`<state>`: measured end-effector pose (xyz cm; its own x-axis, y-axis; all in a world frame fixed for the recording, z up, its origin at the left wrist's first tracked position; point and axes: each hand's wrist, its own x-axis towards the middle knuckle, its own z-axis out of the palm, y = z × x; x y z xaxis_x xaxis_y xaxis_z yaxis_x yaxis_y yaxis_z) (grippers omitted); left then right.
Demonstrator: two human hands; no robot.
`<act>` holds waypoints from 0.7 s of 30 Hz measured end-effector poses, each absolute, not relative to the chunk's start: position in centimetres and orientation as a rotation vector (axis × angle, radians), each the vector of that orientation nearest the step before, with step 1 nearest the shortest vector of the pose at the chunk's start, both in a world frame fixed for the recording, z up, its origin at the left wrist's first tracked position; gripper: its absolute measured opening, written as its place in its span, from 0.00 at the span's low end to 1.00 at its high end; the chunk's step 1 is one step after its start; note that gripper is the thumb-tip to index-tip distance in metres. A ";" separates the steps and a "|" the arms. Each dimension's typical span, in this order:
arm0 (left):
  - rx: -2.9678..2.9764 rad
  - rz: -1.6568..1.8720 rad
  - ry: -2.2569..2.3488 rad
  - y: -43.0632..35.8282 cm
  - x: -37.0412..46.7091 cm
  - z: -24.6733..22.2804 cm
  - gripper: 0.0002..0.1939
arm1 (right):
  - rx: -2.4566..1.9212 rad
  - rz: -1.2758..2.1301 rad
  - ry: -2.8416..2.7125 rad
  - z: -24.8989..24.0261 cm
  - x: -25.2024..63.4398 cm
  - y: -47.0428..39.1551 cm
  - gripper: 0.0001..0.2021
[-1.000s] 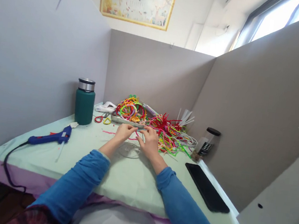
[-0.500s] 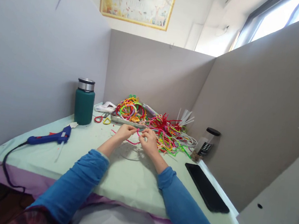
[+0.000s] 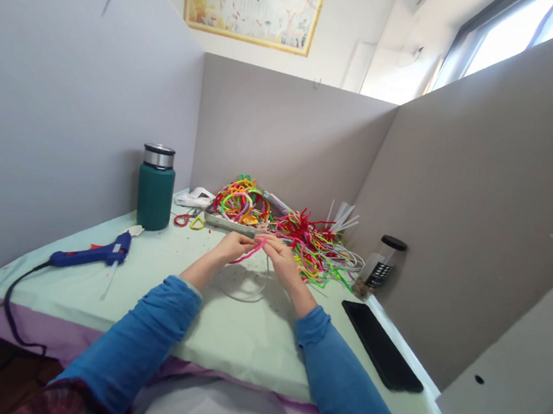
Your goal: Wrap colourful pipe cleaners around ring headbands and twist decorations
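A pink pipe cleaner [image 3: 249, 255] runs between my two hands above the middle of the table. My left hand [image 3: 233, 245] is closed, its fingertips pinching near the pipe cleaner. On the other side my right hand [image 3: 280, 256] is closed on the pink stem near its upper end, fingers stretched towards the left hand. A thin pale wire loop [image 3: 243, 299] hangs or lies just under the hands; one end rises to the right fingers. Behind them is a heap of colourful pipe cleaners [image 3: 310, 238].
A metal tray [image 3: 221, 222] holds curled pipe cleaners at the back. On the left are a blue glue gun [image 3: 89, 258], a green flask [image 3: 155, 195], and red-handled and yellow-handled scissors [image 3: 189, 221]. A black phone [image 3: 383, 348] and a clear jar [image 3: 382, 270] are on the right.
The pink pipe cleaner, which trailed to the left under my hands, now slants up between them. My right hand has shifted slightly right and its fingers have straightened.
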<state>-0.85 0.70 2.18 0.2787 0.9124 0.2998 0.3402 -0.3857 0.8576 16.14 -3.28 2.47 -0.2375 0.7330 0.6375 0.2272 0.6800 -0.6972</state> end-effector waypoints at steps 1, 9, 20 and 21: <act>1.890 1.039 1.103 0.4 -0.8 2.4 0.22 | -0.765 0.583 -1.794 2.6 16.3 -3.3 0.12; 1.961 0.809 0.872 -1.8 -0.6 3.6 0.17 | -0.804 0.804 -1.662 2.3 17.0 -2.9 0.11; 1.981 0.799 0.923 -2.2 -0.3 3.8 0.21 | -0.868 0.861 -1.555 2.1 16.7 -3.0 0.13; 1.979 0.808 0.939 -2.2 -0.3 3.8 0.21 | -0.868 0.849 -1.564 2.0 16.7 -3.0 0.12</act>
